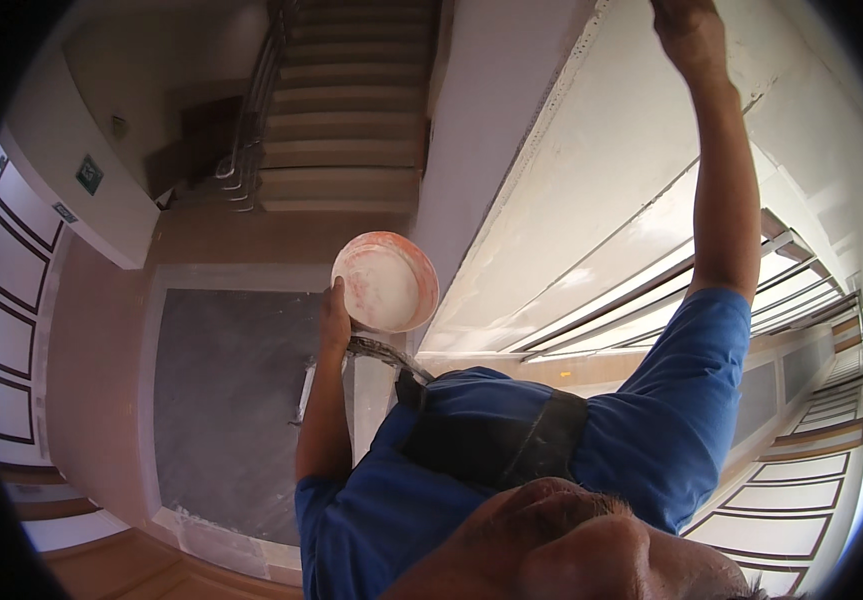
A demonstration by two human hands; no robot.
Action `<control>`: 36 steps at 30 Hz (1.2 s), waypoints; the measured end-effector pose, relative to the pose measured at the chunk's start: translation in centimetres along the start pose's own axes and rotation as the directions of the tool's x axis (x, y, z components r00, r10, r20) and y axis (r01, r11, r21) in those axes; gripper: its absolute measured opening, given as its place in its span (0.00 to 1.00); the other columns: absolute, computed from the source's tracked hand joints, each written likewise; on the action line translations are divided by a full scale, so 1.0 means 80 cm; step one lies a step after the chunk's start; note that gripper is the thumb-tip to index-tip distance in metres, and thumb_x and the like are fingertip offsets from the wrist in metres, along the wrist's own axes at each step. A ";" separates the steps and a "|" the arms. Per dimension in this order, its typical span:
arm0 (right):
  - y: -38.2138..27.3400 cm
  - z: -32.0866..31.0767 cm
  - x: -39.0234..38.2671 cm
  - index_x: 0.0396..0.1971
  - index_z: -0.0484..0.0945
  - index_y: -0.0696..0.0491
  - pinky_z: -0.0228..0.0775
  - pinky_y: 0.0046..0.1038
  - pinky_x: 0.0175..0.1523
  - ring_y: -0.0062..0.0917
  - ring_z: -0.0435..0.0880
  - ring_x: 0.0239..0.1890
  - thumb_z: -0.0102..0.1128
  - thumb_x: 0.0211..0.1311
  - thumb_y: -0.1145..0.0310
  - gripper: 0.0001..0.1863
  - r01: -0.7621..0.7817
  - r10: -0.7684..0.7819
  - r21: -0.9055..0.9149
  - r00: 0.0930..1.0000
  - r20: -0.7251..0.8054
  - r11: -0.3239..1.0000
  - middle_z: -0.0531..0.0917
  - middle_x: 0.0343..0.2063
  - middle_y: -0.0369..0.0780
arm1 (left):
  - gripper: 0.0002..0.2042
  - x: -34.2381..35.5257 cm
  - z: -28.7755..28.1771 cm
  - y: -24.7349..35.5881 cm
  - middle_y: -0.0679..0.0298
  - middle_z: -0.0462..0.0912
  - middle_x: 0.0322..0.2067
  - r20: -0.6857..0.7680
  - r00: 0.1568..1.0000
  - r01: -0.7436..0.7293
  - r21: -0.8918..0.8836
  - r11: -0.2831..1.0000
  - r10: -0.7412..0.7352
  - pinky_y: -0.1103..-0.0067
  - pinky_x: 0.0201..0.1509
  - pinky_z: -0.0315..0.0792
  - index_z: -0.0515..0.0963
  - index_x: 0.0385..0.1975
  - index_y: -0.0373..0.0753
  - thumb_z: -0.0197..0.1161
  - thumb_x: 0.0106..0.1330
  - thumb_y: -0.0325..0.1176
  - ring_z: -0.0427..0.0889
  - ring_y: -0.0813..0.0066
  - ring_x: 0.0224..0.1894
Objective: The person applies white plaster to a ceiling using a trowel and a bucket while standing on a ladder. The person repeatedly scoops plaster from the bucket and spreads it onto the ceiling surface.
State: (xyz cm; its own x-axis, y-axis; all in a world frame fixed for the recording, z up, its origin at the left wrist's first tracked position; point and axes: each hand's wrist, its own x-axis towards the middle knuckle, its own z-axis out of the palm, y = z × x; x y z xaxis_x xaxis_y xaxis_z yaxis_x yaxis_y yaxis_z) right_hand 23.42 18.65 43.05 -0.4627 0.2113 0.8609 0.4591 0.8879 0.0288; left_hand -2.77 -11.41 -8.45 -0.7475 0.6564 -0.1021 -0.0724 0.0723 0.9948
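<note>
L hand (335, 322) gripping tub (384, 283) by rim; R hand (689, 35) up high, grip unclear

Biggest first: white wall (586, 190) fills upper R of view, w/ a long bare edge running diag. on its L side. Stairs (346, 115) at top, L of ctr., w/ metal handrail (251, 120) along their L edge. Grey floor panel (231, 400) w/ pale border, lower L.

Person wears blue shirt (671, 400), black band (481, 430) across the front. R arm fully stretched toward top edge of view, in front of the wall.

Tub: round, orange-red, whitish stuff smeared on bottom & inner sides. It's off the floor, in L hand, seen just beyond the floor panel's upper R corner, opening facing the cam.

L hand: closed on tub's L side, thumb up at rim; other fingers mostly hidden, so can't tell how they're spread.

R hand: cut off by top edge, dark there; can't tell if spread or closed, or what it holds/touches.

Smaller: white-smeared item (307, 388) partly behind L forearm, near floor panel's R edge, kind unclear. Green sign (89, 175) on side wall, far L.
</note>
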 end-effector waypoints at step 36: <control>0.082 -0.051 -0.180 0.53 0.79 0.55 0.79 0.31 0.47 0.28 0.86 0.43 0.56 0.69 0.74 0.14 -0.121 0.164 0.282 0.977 -0.136 0.952 0.87 0.40 0.40 | 0.34 -0.045 0.026 0.016 0.47 0.77 0.57 -0.224 0.972 -0.092 -0.067 0.993 0.075 0.70 0.63 0.67 0.70 0.60 0.24 0.45 0.76 0.56 0.76 0.58 0.58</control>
State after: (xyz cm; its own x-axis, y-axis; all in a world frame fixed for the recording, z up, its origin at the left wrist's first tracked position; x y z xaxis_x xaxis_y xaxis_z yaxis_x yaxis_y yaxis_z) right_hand 36.19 19.72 32.91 -0.2733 0.2968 0.9150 0.2792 0.9348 -0.2198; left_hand 1.23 -12.15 -6.86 -0.8797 0.4750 -0.0228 -0.0471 -0.0392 0.9981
